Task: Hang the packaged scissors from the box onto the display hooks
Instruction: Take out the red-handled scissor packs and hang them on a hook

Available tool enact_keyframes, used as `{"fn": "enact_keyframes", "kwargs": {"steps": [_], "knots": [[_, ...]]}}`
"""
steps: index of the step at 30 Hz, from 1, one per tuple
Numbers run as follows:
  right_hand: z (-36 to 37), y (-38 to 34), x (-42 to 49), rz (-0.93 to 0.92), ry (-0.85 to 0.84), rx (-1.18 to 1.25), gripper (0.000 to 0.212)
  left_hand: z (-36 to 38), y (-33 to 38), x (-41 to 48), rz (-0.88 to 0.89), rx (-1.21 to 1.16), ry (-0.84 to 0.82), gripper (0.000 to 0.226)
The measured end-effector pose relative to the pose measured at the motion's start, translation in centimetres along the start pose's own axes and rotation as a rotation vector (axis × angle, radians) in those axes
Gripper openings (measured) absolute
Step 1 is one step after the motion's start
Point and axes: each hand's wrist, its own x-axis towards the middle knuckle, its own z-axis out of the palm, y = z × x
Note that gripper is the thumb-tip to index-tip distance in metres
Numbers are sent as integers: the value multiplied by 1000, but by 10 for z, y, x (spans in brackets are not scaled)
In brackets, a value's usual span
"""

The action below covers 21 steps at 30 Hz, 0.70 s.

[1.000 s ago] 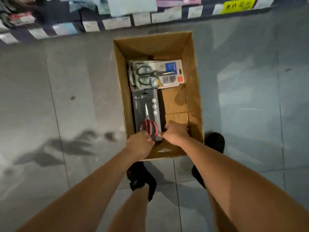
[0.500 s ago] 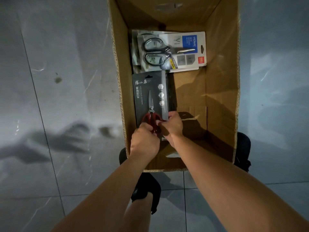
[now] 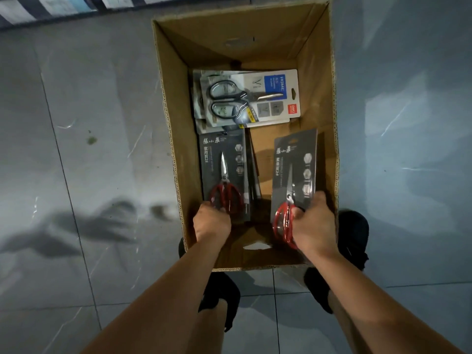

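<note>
Open cardboard box [image 3: 171,139]: stacked white packs of black-handled scissors [image 3: 249,98] at the far end. Nearer, a dark red-handled scissors pack [image 3: 224,172] lies flat at left; a second red-handled pack [image 3: 293,169] is tilted up at right.

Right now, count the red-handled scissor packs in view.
2. The left pack lies in the box, left hand gripping its lower end; the right pack is raised, gripped by the right hand. More may hide beneath.

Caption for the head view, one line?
Right hand holds a raised scissors pack in the box; left hand grips the flat pack inside.
</note>
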Motion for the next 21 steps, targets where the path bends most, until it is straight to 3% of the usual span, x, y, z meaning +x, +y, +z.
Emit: {"fn": "enact_keyframes", "kwargs": {"steps": [4,7,8,11,14,18,21], "knots": [[-11,9,4,-32,6,-34,18,21,13,17,41,-143,71,50],[-7,12,9,-74,-25,-73,18,43,25,38,4,-205,58,47],[-5,11,10,-78,-40,-83,19,50,27,44,17,-181,110,54],[-1,10,13,-70,-51,-52,25,65,32,61,34,-85,286,109],[0,13,12,-51,-57,-48,28,64,36,69,-87,-137,223,121],[-4,7,9,-29,-35,-42,29,61,38,67,-135,-158,150,113],[-5,2,9,-35,-28,-29,29,66,37,56,-122,-254,17,55]]}}
